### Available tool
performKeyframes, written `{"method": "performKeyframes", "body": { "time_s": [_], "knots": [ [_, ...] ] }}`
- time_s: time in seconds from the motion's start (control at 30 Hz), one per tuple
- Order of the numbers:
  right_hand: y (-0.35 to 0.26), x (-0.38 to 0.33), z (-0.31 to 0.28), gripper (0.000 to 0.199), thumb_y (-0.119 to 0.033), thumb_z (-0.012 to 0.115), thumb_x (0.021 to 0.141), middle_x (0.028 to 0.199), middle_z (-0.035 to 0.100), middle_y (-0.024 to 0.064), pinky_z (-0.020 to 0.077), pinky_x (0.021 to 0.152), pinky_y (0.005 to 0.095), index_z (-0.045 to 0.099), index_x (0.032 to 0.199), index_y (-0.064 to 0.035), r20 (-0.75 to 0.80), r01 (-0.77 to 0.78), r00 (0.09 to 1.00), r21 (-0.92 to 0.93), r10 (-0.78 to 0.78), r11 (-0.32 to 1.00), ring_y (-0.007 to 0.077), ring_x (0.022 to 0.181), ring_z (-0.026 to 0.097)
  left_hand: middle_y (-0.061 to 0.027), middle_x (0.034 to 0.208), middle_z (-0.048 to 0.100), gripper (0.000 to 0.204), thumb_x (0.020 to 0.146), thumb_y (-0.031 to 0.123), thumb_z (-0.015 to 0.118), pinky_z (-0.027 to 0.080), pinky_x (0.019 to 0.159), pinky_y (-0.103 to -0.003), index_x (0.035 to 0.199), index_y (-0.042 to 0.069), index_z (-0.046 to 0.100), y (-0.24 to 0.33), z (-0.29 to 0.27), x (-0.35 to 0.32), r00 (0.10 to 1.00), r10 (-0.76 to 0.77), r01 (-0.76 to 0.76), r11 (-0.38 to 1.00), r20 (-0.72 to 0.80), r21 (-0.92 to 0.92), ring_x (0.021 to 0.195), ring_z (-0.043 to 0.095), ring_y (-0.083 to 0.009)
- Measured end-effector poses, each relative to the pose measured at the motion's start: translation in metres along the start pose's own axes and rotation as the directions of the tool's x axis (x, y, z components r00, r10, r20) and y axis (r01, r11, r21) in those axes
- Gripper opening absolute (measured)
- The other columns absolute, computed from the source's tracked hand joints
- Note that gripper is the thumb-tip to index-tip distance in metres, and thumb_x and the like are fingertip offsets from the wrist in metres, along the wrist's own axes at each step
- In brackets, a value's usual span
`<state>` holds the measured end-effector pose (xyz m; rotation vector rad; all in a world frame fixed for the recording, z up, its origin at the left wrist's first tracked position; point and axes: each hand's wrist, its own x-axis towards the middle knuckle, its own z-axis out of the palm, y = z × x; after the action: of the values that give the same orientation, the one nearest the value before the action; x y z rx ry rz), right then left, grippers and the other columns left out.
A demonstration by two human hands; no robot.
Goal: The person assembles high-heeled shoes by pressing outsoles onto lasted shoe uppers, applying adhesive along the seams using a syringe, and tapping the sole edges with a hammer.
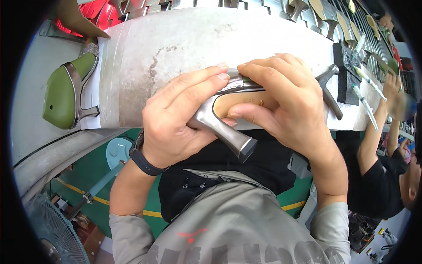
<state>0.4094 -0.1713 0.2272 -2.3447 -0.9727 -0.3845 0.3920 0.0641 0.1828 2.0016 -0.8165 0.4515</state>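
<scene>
A high-heeled shoe with a metallic grey heel and a tan underside is held between both my hands over the near edge of the worktable. The heel points toward me and to the right, ending in a dark tip. My left hand is closed around the heel side, its fingertips pressing on the upper edge. Closed on the other side, my right hand lays its fingers over the top, with the thumb against the tan underside. My fingers hide much of the shoe.
A green high-heeled shoe lies at the left. On the right are a hammer, a black block and several syringes. Beyond the pale worktable are racked heel parts. A co-worker is at the right, a fan lower left.
</scene>
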Motion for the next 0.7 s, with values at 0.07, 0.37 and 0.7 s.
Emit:
{"method": "performKeyframes", "body": {
  "time_s": [0.07, 0.37, 0.7],
  "knots": [
    [0.0, 0.0, 0.0, 0.054, -0.035, 0.091, 0.07, 0.101, 0.075, 0.0109, 0.0519, 0.078, 0.0381, 0.074, 0.107, -0.0006, 0.002, 0.001, 1.0, -0.008, -0.001, 1.0, 0.0288, 0.086, 0.068, -0.0231, 0.125, 0.074, 0.059, 0.078, 0.026, 0.094, 0.062, 0.095, -0.04, 0.124, -0.001, 0.071, 0.002, 0.0, 0.001, 1.0, -0.002, 0.002, 1.0, 0.008, 0.02, 0.113, 0.074, -0.0346],
    [-0.014, 0.006, -0.004, 0.044, -0.027, 0.093, 0.069, 0.093, 0.076, 0.0099, 0.0521, 0.075, 0.0371, 0.076, 0.101, -0.0015, 0.069, -0.147, 0.987, -0.018, 0.148, 0.989, 0.0272, 0.083, 0.069, -0.0231, 0.123, 0.073, 0.056, 0.079, 0.024, 0.094, 0.061, 0.095, -0.042, 0.123, -0.002, 0.07, -0.007, 0.007, -0.007, 0.996, 0.074, -0.075, 0.997, -0.047, -0.029, 0.11, 0.074, -0.0349],
    [0.014, 0.025, -0.021, 0.05, -0.026, 0.093, 0.069, 0.118, 0.076, 0.0147, 0.0552, 0.093, 0.0414, 0.078, 0.11, -0.0023, 0.095, 0.028, 0.995, -0.112, -0.017, 0.993, 0.0323, 0.112, 0.069, -0.0277, 0.145, 0.061, 0.079, 0.068, -0.001, 0.087, 0.055, 0.106, -0.044, 0.142, -0.003, 0.059, 0.021, 0.029, -0.014, 0.985, -0.127, 0.131, 0.991, -0.114, 0.024, 0.127, 0.066, -0.0408]
  ]
}}
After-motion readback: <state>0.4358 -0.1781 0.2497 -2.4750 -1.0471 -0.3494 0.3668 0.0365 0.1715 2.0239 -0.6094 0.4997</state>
